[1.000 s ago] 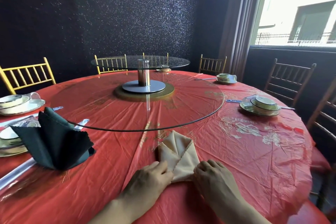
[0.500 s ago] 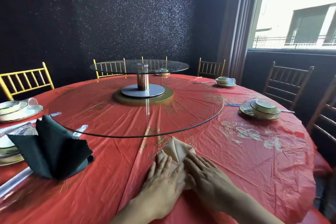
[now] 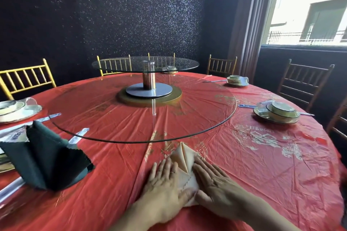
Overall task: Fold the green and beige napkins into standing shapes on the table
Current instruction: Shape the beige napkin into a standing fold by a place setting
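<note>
A beige napkin [image 3: 183,159] lies folded into a pointed shape on the red tablecloth near the table's front edge. My left hand [image 3: 165,187] lies flat on its left side with straight fingers. My right hand [image 3: 216,184] presses flat on its right side, so only the napkin's tip and middle strip show between them. A dark green napkin [image 3: 45,159] stands upright in a fanned shape at the left, apart from both hands.
A glass turntable [image 3: 216,129] on a metal stand fills the table's middle, its rim just beyond the beige napkin. Stacked plates and bowls [image 3: 277,112] sit at the right, another setting [image 3: 15,108] at the left. Wrapped chopsticks [image 3: 78,135] lie beside the green napkin. Chairs ring the table.
Both hands went from curled at the napkin's near end to lying flat on top of it, and have slid a little apart to its two sides. The green napkin has not moved.
</note>
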{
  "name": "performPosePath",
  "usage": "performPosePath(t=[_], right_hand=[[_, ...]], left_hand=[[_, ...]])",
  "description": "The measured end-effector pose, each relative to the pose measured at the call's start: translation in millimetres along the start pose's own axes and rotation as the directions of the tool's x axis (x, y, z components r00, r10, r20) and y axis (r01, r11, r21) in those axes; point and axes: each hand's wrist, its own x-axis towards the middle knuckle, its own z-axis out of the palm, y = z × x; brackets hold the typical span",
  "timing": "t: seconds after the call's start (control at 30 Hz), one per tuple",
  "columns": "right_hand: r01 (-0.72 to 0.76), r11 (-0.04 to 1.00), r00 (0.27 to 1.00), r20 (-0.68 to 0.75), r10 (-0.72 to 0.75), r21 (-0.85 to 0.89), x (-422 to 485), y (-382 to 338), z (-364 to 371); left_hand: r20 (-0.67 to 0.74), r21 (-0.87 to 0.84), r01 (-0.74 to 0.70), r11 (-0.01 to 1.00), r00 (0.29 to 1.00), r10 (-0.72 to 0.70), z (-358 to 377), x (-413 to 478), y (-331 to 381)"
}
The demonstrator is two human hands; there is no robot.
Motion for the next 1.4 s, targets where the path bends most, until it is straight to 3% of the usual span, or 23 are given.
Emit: performPosePath(t=[0.13,0.23,0.3,0.4,0.5,0.63,0.7,0.83,0.93,1.0,1.1,1.13,1.2,1.27,1.33,1.4], right_hand=[[-0.023,0.998,0.999,0.039,0.021,0.051,0.6,-4.8,-5.0],[-0.056,0.993,0.998,0.027,0.054,0.108,-2.1,-6.7,-6.8],[-0.098,0.990,0.988,-0.112,0.109,0.100,-6.8,-7.9,-6.5],[-0.106,0.990,0.911,-0.389,0.135,0.095,-20.2,-19.0,2.4],[-0.105,0.991,0.895,-0.427,0.130,0.083,-27.8,-34.4,9.6],[-0.132,0.983,0.922,-0.348,0.170,0.131,-29.6,-36.0,6.5],[-0.065,0.969,0.922,-0.356,0.149,0.238,-28.5,-32.6,4.1],[-0.134,0.858,0.920,-0.261,0.294,0.495,-35.1,-29.2,-19.0],[-0.138,0.598,0.922,-0.119,0.370,0.790,-38.3,-28.4,-46.0],[-0.134,0.455,0.942,-0.029,0.334,0.880,-40.2,-24.6,-58.4],[-0.043,0.341,0.940,-0.078,0.331,0.939,-43.7,-14.2,-64.8],[-0.010,0.294,0.930,-0.099,0.353,0.956,-45.7,-9.4,-64.7],[0.080,0.154,0.916,-0.134,0.378,0.985,-48.2,3.2,-58.7],[0.156,-0.024,0.920,-0.136,0.366,0.988,-48.4,14.4,-49.6],[0.202,-0.189,0.941,-0.137,0.308,0.961,-47.2,24.2,-40.0],[0.216,-0.273,0.956,-0.147,0.253,0.937,-46.8,34.1,-35.2]], left_hand=[[-0.042,-0.113,0.037,0.993,0.998,-0.042,-0.2,-1.6,0.2],[-0.142,-0.424,0.052,0.904,0.982,-0.123,-7.9,-9.9,1.5],[-0.227,-0.669,0.047,0.742,0.938,-0.263,-11.8,-18.3,0.5],[-0.085,-0.923,0.058,0.379,0.933,-0.349,-17.9,-28.5,1.7],[0.046,-0.983,0.099,0.157,0.949,-0.312,-25.5,-25.4,-3.7],[0.186,-0.978,0.200,0.053,0.963,-0.197,-37.4,-26.3,-0.3],[0.181,-0.983,0.184,0.003,0.970,-0.165,-40.1,-29.0,6.9],[0.081,-0.981,0.065,-0.185,0.994,-0.078,-38.2,-38.6,26.6],[-0.066,-0.990,-0.073,-0.120,0.996,-0.062,-30.9,-43.1,48.8],[-0.211,-0.977,-0.207,0.048,0.974,-0.081,-26.6,-41.7,64.8],[-0.472,-0.828,-0.426,0.364,0.880,-0.044,-19.6,-33.9,79.3],[-0.539,-0.774,-0.478,0.415,0.841,-0.036,-18.1,-32.3,80.8],[-0.610,-0.757,-0.517,0.400,0.778,-0.149,-17.3,-27.5,77.8],[-0.584,-0.808,-0.491,0.327,0.741,-0.332,-13.2,-15.7,68.5],[-0.410,-0.910,-0.343,0.233,0.829,-0.382,-13.5,-4.4,61.5],[-0.278,-0.959,-0.249,0.135,0.918,-0.282,-16.9,5.6,60.5]])
